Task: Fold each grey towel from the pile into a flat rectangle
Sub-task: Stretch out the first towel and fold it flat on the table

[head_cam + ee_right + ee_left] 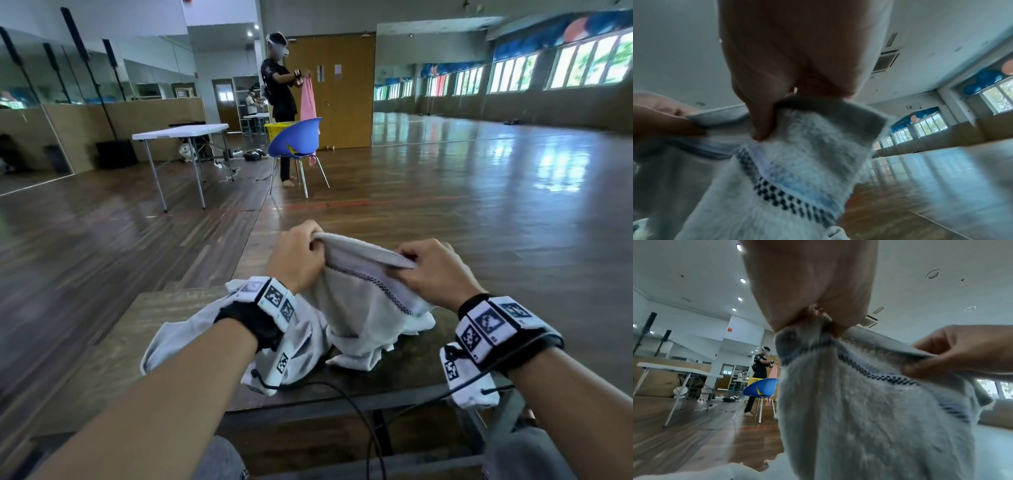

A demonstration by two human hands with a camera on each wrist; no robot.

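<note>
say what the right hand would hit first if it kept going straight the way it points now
Probably the left hand: the right hand points leftward along the grey towel edge both hands pinch. Depth is uncertain.

Bare forearms, black wrist straps carrying white blocks with black square-patterned markers, thin black cables, grey trousers

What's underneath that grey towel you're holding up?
Both the left hand and right hand pinch the grey towel by its top edge. Its lower part rests on more crumpled grey cloth on the wooden table. Anything beneath that is covered.
</note>
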